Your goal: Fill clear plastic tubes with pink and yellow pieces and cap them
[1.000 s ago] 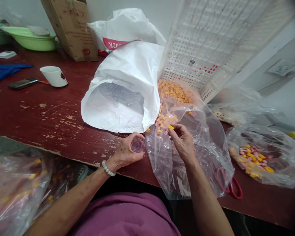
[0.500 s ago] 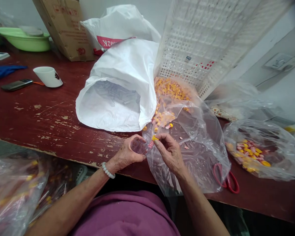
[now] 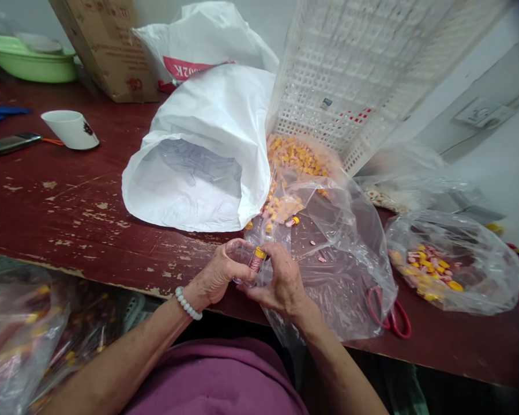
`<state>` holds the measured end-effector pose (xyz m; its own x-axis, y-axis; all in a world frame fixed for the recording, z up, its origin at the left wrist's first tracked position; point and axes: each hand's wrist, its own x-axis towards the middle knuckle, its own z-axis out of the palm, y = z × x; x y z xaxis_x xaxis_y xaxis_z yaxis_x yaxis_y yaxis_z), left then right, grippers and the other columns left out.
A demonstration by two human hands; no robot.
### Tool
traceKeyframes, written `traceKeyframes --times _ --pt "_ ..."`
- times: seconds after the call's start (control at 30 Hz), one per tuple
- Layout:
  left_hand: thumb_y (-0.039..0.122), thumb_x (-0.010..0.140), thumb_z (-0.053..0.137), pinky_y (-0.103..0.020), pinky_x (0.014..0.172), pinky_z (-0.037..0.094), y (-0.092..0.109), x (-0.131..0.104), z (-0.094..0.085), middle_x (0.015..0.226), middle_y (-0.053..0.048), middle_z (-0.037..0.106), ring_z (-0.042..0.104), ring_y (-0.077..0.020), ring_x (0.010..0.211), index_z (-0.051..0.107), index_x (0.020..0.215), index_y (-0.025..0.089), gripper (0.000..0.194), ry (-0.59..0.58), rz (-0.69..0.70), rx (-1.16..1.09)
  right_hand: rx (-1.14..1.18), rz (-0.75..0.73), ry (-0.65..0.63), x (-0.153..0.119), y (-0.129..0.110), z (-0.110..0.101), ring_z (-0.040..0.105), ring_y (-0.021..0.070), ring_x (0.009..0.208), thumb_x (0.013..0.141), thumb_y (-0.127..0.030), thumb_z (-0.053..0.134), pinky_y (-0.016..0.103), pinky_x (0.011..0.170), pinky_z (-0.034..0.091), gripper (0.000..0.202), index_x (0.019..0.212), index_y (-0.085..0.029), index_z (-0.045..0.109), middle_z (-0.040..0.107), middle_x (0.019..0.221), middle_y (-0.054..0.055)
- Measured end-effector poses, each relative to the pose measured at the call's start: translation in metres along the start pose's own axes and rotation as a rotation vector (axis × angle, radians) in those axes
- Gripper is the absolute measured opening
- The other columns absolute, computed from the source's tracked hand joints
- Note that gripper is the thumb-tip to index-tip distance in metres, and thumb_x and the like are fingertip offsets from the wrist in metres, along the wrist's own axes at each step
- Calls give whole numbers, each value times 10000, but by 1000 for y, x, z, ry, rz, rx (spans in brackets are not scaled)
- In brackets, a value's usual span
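My left hand [image 3: 218, 274] is closed around clear plastic tubes [image 3: 241, 251], partly hidden by its fingers. A yellow cap [image 3: 259, 252] with a pink-and-white striped piece below it sits at the top of one tube, between my two hands. The fingers of my right hand [image 3: 283, 282] are bent around this capped tube, with the thumb low near the left fingers. Just beyond my hands is a clear plastic bag [image 3: 337, 265] with many yellow-capped striped pieces [image 3: 300, 155] in and on it. A white sack [image 3: 216, 109] lies open towards me, with clear tubes inside.
Red-handled scissors [image 3: 398, 320] lie by the table's front edge. Right of them stands another bag [image 3: 488, 276] of yellow and pink pieces. A white plastic crate [image 3: 311, 69] leans behind. A cup [image 3: 71, 129] and a phone [image 3: 11, 144] are at left; filled bags [image 3: 17, 346] lie below the table.
My right hand has brought the yellow-capped striped piece left to a tube in my left hand. Its fingers now wrap around the capped tube. The view has shifted slightly right.
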<state>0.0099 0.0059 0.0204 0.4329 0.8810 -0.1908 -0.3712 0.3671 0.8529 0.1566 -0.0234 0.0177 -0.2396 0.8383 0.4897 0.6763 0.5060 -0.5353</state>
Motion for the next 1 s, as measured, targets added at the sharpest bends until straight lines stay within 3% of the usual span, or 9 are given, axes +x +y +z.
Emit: traceKeyframes --times 0.13,0.2,0.3,0.4,0.53,0.63,0.73,0.9,1.0 --pt "78 490 686 -204 443 378 -4 4 -8 650 40 608 514 -98 509 578 846 172 383 101 -8 42 72 -17 -153 8 18 -18 555 223 967 634 -422 753 351 812 470 656 1188 -226 464 558 1112 87" --pt "105 513 698 -201 415 365 -2 6 -16 662 35 623 532 -104 493 568 867 177 384 136 18 79 57 84 -98 17 44 -30 563 208 965 735 -416 667 346 804 473 553 1208 -209 471 546 1162 103" --pt "109 533 703 -201 423 378 4 6 -25 666 32 638 563 -113 500 558 881 183 385 135 61 94 -166 323 78 37 99 -40 577 190 896 861 -246 452 353 819 454 256 1076 -156 559 607 1042 110" --pt "95 525 712 -194 423 379 6 5 -26 651 44 631 565 -111 504 557 901 194 419 143 58 126 -269 324 -8 57 143 -37 556 206 1008 767 -102 474 367 936 385 279 1007 -147 610 625 1090 115" --pt "99 509 730 -194 450 399 6 4 -23 694 39 626 556 -101 545 562 879 185 415 202 104 225 -230 311 -74 64 162 -32 583 199 947 740 -116 535 332 907 399 190 880 -169 652 675 961 82" --pt "93 480 741 -203 562 448 6 5 -20 740 24 622 570 -103 637 561 844 162 413 247 214 340 -229 379 -16 53 150 -39 592 207 851 819 -236 509 355 825 434 182 899 -139 641 667 915 112" --pt "109 511 725 -215 608 457 3 6 -18 748 10 618 578 -114 665 543 865 156 402 211 278 522 -50 394 58 40 111 -51 584 177 762 859 -372 503 336 742 461 279 978 -148 618 655 872 78" --pt "168 615 681 -223 626 465 -4 4 -12 839 -8 615 575 -112 675 531 967 167 382 106 391 755 203 72 4 35 24 -55 579 153 891 869 -307 546 294 774 467 171 981 -215 637 605 972 53" --pt "147 638 647 -211 605 448 -3 -1 -8 805 6 613 552 -100 644 533 979 169 360 51 423 846 184 -12 -94 37 -1 -48 582 129 768 855 -268 576 266 707 475 177 1020 -217 615 617 899 35"
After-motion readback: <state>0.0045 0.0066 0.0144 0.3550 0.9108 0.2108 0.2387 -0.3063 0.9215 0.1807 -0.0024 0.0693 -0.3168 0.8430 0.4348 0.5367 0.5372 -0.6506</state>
